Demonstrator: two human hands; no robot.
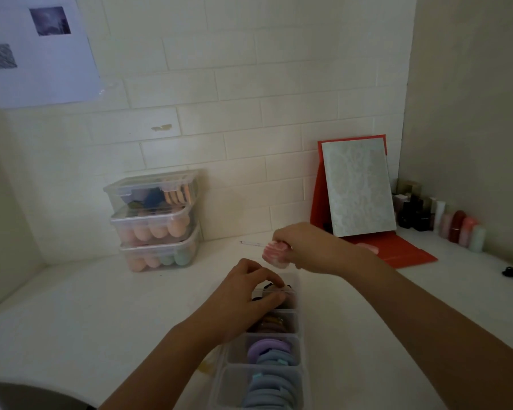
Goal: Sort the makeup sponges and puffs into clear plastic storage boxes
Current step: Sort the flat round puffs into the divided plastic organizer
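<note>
Round puffs are lining up in a long clear box at the bottom middle of the frame.

Blue and purple puffs (274, 377) are standing on edge in the long clear box (228, 377), each colour in its own little room, likely so many fit and are easy to find. Just above, the left hand (243, 300) is curling its fingers over the far end of the box, maybe holding it steady or pressing puffs down; I cannot tell if it is gripping anything. Right of it, a bit higher, the right hand (305, 247) is pinching a small stack of pink puffs (274, 253) tight over that far end, likely to drop them in. At middle left, three full clear boxes (154, 220) are sitting stacked against the wall, probably finished. A red stand mirror (359, 187) is sitting at the right.
</note>
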